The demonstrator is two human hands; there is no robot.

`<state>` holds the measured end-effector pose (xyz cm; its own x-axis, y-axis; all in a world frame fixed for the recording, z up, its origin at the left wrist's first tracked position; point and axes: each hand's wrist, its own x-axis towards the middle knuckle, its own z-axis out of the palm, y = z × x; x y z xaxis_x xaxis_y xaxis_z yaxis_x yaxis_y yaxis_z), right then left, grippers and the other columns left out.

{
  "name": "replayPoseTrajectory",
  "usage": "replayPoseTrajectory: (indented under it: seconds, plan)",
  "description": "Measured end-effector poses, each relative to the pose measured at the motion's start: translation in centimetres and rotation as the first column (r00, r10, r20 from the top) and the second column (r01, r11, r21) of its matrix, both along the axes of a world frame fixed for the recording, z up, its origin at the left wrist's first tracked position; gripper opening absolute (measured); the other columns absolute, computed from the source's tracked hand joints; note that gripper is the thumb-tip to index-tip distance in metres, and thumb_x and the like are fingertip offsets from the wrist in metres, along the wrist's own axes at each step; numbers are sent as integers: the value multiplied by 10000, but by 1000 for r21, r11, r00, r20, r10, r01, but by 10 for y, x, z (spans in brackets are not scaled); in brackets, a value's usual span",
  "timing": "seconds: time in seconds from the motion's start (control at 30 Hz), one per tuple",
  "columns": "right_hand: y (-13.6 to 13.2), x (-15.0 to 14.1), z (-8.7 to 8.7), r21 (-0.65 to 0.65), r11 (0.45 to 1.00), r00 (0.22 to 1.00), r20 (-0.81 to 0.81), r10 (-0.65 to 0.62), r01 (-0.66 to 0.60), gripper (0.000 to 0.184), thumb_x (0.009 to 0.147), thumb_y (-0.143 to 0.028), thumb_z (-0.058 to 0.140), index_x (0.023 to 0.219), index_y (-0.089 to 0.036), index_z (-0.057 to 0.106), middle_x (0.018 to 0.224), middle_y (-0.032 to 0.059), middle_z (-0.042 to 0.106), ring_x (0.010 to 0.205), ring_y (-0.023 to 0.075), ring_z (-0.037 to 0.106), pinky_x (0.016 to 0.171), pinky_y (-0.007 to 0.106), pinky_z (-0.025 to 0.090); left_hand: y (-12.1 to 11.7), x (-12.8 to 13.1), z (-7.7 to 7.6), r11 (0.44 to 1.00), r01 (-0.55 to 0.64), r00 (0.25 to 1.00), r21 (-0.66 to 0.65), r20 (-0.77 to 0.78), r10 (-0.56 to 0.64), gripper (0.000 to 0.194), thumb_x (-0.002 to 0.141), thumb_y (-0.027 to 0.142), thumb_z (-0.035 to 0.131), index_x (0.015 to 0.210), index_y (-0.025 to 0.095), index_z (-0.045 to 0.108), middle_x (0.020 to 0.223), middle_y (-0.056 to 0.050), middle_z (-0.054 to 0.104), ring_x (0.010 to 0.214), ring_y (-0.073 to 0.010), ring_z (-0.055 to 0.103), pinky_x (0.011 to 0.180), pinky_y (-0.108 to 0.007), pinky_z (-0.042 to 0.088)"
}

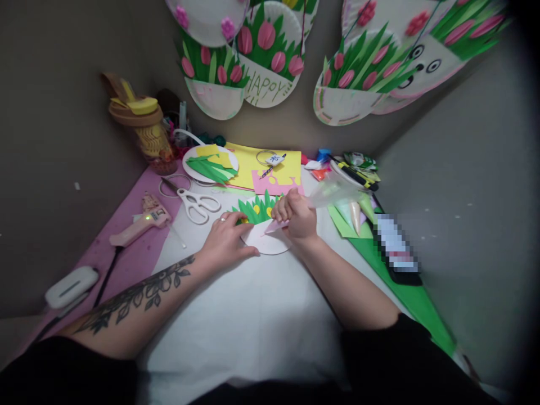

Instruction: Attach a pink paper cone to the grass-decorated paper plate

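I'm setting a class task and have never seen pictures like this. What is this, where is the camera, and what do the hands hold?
There is no machine here: these are a person's two bare hands, seen in one picture from a camera worn on the head, looking forward and down.

The left hand steadies a white plate piece decorated with green paper leaves. The right hand grips a see-through bag, its narrow pink end pointing at the plate piece.

Around them lie scissors, a glue gun and a phone. Similar flower crafts hang above.
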<state>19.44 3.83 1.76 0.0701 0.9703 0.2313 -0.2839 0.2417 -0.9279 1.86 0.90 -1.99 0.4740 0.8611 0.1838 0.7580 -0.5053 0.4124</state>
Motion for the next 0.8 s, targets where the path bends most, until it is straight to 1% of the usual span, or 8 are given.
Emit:
replayPoseTrajectory:
  seconds: [0.2,0.33,0.4,0.53,0.7,0.8]
  plan:
    - [2,2,5,8,1000,997,-69,-29,29,645,817,-669,499,390,-239,280,335,-57,272,316,102,318,386,284,339,-1,1,1,1000,5,1000,7,0,-5,574,672,581,712,1106,207,675,1221,-128,533,1134,-332,472,941,-493,419]
    - [2,2,8,1,998,996,-66,-66,66,658,808,-680,499,380,-234,274,331,-58,274,315,96,322,398,284,358,-1,1,1,1000,5,1000,6,-1,-5,569,675,584,708,1107,215,673,1224,-125,531,1138,-334,468,934,-495,421]
    - [2,3,8,21,996,993,-81,-84,86,652,804,-661,526,375,-232,287,332,-56,286,315,95,334,404,284,363,-1,0,0,1000,6,1000,7,-4,-6,566,675,587,706,1104,220,673,1224,-123,531,1140,-335,466,932,-495,421]
    - [2,4,2,71,994,994,-77,-83,88,629,818,-615,552,382,-230,314,344,-55,303,327,98,363,415,283,367,0,0,-1,1000,5,1000,16,-14,-5,572,672,584,711,1112,221,667,1226,-121,527,1143,-332,465,932,-489,422]
    - [2,4,-10,143,989,999,0,-46,45,610,854,-605,510,394,-233,360,358,-49,301,370,121,415,448,291,384,0,0,1,1000,6,1000,11,-23,-5,579,670,591,710,1108,215,672,1223,-121,527,1140,-329,466,941,-485,418]
    - [2,4,-14,181,983,999,44,-28,20,595,871,-596,493,410,-234,391,371,-44,309,392,128,431,462,293,381,-1,0,1,1000,6,1000,5,-17,-6,576,674,587,709,1112,214,671,1229,-121,526,1140,-327,466,944,-486,416]
